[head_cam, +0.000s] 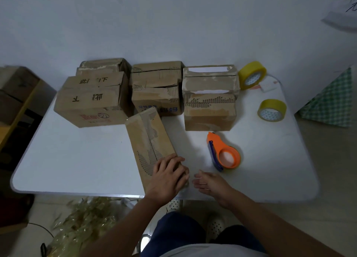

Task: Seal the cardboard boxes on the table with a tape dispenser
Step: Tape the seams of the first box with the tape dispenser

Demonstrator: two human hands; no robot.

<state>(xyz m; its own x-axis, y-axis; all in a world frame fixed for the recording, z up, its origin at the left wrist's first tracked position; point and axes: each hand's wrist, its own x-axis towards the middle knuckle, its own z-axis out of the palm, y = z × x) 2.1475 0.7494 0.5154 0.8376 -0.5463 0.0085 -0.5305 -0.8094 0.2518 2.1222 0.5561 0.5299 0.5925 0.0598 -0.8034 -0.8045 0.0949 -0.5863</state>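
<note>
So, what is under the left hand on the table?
The left hand rests on the near end of a long narrow cardboard box, over its unsealed middle seam. The box top beneath the palm is covered. The right hand is beside it.

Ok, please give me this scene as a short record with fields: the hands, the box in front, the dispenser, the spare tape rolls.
left hand: rests on the near end of the long box
right hand: open above the table, holds nothing
long box: lies flat, centre seam untaped
tape dispenser: orange, on the table, untouched
yellow tape rolls: two, at the far right
</note>
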